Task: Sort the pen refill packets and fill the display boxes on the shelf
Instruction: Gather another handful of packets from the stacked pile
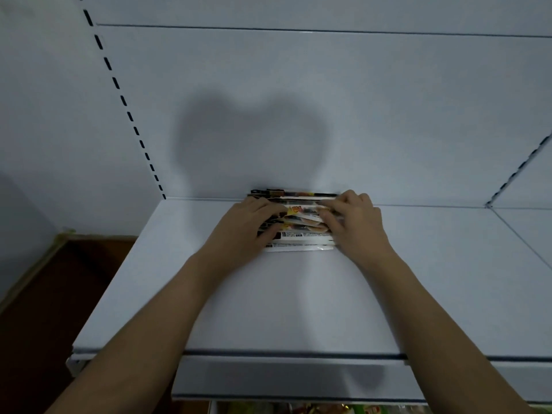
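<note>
Bare, my left hand [254, 218] and right hand [355, 218] grip opposite ends of the stack of pen refill packets [301, 225], fingers curled over its top. Stack lies on the white shelf [268, 309], against the back panel [298, 100].

White shelf [418, 279], one pile of stuff on it.
Just a fanned stack of refill packets [298, 231] lying flat near the back edge, close to the back panel [298, 85]. Both hands are resting on the stack's two ends.
</note>
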Motion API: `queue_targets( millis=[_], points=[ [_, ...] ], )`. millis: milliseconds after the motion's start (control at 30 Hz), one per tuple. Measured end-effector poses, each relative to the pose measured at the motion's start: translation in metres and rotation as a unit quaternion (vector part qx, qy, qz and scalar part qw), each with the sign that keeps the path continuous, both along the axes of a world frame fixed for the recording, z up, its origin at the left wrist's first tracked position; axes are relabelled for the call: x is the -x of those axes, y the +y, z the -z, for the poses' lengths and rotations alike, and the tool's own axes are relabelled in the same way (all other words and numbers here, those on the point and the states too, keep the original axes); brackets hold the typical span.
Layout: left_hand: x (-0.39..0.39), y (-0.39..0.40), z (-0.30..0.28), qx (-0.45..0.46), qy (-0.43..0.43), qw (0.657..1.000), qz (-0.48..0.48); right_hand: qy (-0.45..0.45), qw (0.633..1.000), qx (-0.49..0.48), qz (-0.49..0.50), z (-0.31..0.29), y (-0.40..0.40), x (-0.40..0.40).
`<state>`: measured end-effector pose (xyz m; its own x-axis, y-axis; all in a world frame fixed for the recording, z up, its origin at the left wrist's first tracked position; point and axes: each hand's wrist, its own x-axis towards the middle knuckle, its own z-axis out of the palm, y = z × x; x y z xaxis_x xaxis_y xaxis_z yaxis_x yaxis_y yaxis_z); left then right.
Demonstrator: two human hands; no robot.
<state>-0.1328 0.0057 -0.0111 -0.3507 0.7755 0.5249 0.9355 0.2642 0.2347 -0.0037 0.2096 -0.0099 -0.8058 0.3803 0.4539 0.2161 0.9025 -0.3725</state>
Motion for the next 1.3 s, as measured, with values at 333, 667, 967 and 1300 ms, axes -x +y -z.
queue_targets(
  millis=[333, 667, 967, 1300],
  points=[
    [-0.005, 0.007, -0.016, -0.056, 0.128, 0.989, -0.049, 0.117, 0.993, -0.010, -0.027, -0.011, -0.010, -0.003],
    [-0.015, 0.004, -0.014, -0.026, 0.206, 0.974, -0.091, 0.153, 0.952, 0.228, -0.137, -0.024, -0.024, -0.010],
    [-0.019, -0.007, -0.014, -0.062, 0.038, 0.990, -0.121, 0.012, 0.997, 0.080, -0.011, -0.005, 0.002, -0.006],
    [-0.022, 0.001, -0.007, -0.048, 0.103, 0.987, -0.110, 0.014, 0.999, 0.028, -0.029, -0.005, -0.005, -0.006]
  ],
)
